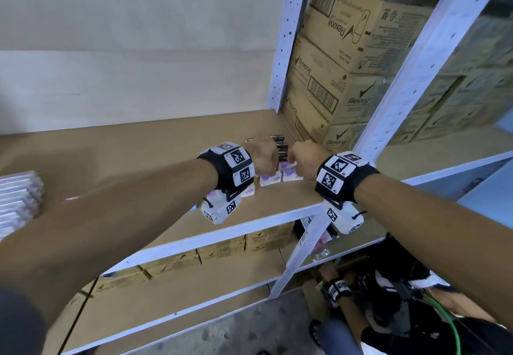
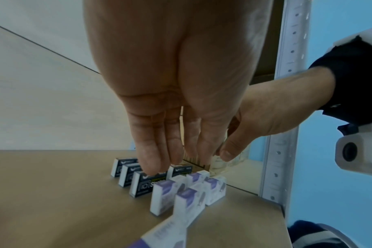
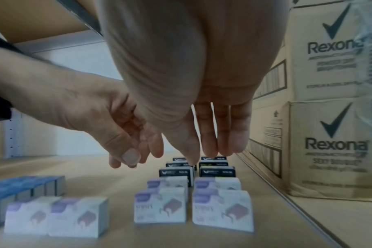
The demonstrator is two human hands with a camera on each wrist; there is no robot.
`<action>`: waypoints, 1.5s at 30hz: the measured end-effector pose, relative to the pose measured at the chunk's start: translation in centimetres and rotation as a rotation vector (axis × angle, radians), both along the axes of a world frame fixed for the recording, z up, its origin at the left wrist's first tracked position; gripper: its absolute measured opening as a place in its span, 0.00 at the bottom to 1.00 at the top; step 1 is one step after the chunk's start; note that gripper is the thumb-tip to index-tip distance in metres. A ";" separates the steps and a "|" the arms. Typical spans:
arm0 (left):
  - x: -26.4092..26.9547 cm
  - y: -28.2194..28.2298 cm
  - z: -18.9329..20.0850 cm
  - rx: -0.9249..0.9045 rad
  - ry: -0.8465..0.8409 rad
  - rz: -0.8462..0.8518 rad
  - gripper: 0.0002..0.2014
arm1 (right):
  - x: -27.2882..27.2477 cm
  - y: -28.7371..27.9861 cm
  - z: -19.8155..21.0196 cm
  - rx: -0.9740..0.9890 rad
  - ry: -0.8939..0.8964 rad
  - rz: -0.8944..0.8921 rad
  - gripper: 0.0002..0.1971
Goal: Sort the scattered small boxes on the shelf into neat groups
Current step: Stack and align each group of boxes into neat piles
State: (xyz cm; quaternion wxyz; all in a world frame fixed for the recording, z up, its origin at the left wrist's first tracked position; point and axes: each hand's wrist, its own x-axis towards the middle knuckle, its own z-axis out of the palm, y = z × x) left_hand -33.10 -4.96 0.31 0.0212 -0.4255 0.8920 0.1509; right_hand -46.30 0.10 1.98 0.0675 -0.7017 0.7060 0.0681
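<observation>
Small boxes stand in rows at the right rear of the brown shelf (image 1: pixel 138 154). Black boxes (image 1: pixel 281 147) (image 3: pixel 218 171) form the back rows. White and purple boxes (image 1: pixel 277 179) (image 3: pixel 221 211) stand in front of them. My left hand (image 2: pixel 174 164) points straight fingers down, with fingertips (image 2: pixel 153 167) touching the top of a black box (image 2: pixel 142 184). My right hand (image 3: pixel 210 154) hangs just right of it, fingers straight over the black rows, holding nothing. Both hands (image 1: pixel 263 157) (image 1: pixel 301 154) nearly meet in the head view and hide part of the rows.
Stacked Rexona cartons (image 1: pixel 341 57) (image 3: pixel 333 117) wall off the right side behind a white upright (image 1: pixel 416 77). Blue boxes (image 3: pixel 21 189) and two more white ones (image 3: pixel 57 216) stand further left. Flat packs (image 1: pixel 19 196) lie at the far left. Another person's arm (image 1: pixel 338 290) is below.
</observation>
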 end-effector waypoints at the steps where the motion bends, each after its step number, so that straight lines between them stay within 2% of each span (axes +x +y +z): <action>1: -0.4 0.0 -0.2 -0.004 -0.024 -0.009 0.12 | -0.2 0.1 -0.3 0.004 0.011 -0.003 0.16; 5: -1.0 -0.2 -0.7 0.015 -0.054 -0.015 0.14 | -0.6 0.2 -1.0 -0.001 0.013 -0.029 0.18; 12: -1.4 -0.5 -1.0 0.057 -0.059 0.006 0.13 | -0.5 -0.5 -1.9 0.016 0.006 -0.027 0.17; 20: -1.1 -0.7 -1.7 0.083 -0.036 0.023 0.07 | -0.7 -1.4 -2.9 0.014 0.004 -0.003 0.16; 29: -0.9 -0.7 -0.9 0.066 -0.038 0.041 0.04 | -1.1 -1.5 -2.4 -0.014 -0.030 0.031 0.16; 35: 1.2 -0.9 0.7 0.018 0.008 0.067 0.03 | 0.2 -1.8 0.1 -0.039 -0.053 0.151 0.13; 38: 3.0 -0.8 1.6 0.017 0.011 0.123 0.08 | 1.6 -2.1 1.1 -0.050 -0.075 0.225 0.14; 45: 7.7 -0.6 1.8 0.123 -0.054 0.184 0.12 | 5.1 -3.0 0.3 0.009 -0.099 0.345 0.14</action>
